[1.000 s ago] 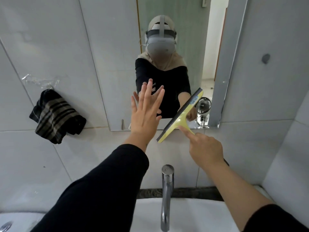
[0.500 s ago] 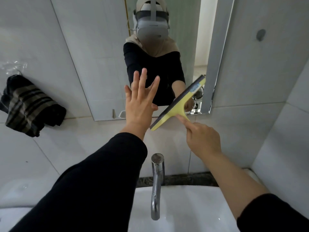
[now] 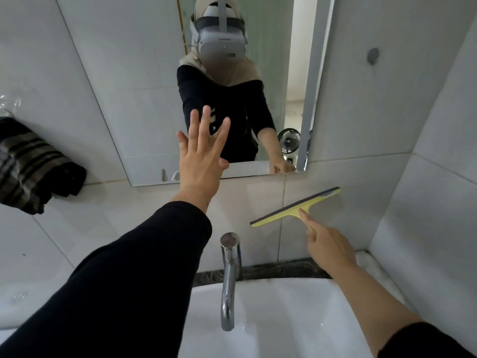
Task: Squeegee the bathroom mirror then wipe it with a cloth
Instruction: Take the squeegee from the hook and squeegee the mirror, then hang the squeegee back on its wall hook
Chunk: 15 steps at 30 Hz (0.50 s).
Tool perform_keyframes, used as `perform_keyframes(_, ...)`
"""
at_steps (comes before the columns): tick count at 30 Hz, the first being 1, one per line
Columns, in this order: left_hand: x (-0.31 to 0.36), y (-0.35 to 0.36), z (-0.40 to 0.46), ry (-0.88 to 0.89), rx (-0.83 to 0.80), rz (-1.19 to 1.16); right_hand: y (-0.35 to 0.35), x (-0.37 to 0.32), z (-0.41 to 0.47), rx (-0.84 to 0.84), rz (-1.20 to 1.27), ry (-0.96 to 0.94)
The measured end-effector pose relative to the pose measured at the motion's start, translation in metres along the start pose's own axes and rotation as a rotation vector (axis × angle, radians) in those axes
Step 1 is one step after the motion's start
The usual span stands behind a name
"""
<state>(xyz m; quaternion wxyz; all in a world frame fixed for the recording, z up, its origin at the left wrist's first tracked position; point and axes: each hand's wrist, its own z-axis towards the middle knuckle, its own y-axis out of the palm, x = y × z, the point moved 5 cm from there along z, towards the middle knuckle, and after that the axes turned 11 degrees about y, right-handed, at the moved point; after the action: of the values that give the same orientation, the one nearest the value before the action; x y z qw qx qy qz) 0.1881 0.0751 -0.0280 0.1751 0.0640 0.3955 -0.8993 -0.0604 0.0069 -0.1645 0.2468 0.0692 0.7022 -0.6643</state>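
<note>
The mirror (image 3: 144, 81) hangs on the white tiled wall above the sink. My left hand (image 3: 202, 161) is flat with its fingers spread at the mirror's lower edge and holds nothing. My right hand (image 3: 329, 248) grips the handle of a yellow squeegee (image 3: 296, 208), forefinger stretched along the handle. The squeegee's dark rubber blade lies tilted against the wall tiles below the mirror's lower right corner. A dark striped cloth (image 3: 31, 166) hangs on the wall at the far left.
A chrome tap (image 3: 229, 277) rises over the white sink (image 3: 284, 319) at the bottom middle. A side wall (image 3: 438, 177) closes in on the right. The mirror reflects a person with a headset and a small fan.
My right hand has drawn the squeegee down and to the right, off the mirror's lower edge onto the tiles. My left hand has stayed at the mirror. The view has tilted down.
</note>
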Motion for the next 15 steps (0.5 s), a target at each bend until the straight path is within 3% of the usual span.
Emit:
perform_keyframes(6,0.033,-0.012,-0.002,-0.048,-0.086,-0.060,-0.054,0.026,-0.001,-0.146,-0.133,0.131)
perform_keyframes(10,0.108,-0.024,-0.002,0.193,-0.236,-0.192,-0.107,0.022,-0.008,-0.189,-0.304,0.059)
perform_keyframes(15,0.183,-0.042,-0.005,0.566,-0.315,-0.293,-0.180,0.006,-0.021,-0.059,-0.607,-0.047)
